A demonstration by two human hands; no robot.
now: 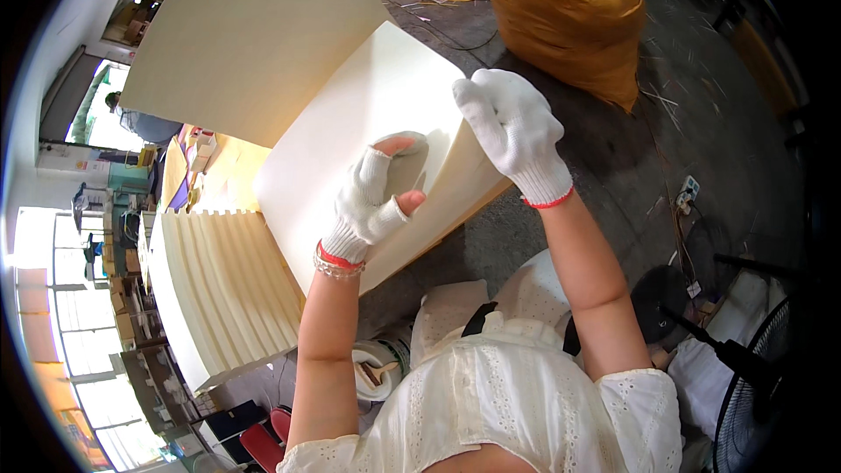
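A stack of large white sheets (pixel 342 114) lies in front of me, its cream-coloured layered edge facing my right side. My left hand (pixel 368 193), in a white knit glove with bare fingertips showing, is over the top sheet. Its thumb and fingers are apart, with nothing between them. At the right edge of the stack, my right hand (pixel 512 127) in a similar glove is closed at the top sheet's border; its fingertips are partly hidden. Behind the stack, a broad cream panel (pixel 254 35) stands tilted upward.
To the left stands a thick ridged block of cream layers (pixel 228 289). Orange sacks (pixel 561 17) sit on the dark floor beyond. A black fan (pixel 753 385) and a power strip (pixel 688 193) are on the right. A white bucket (pixel 377 368) stands beside me; a person (pixel 153 125) is far left.
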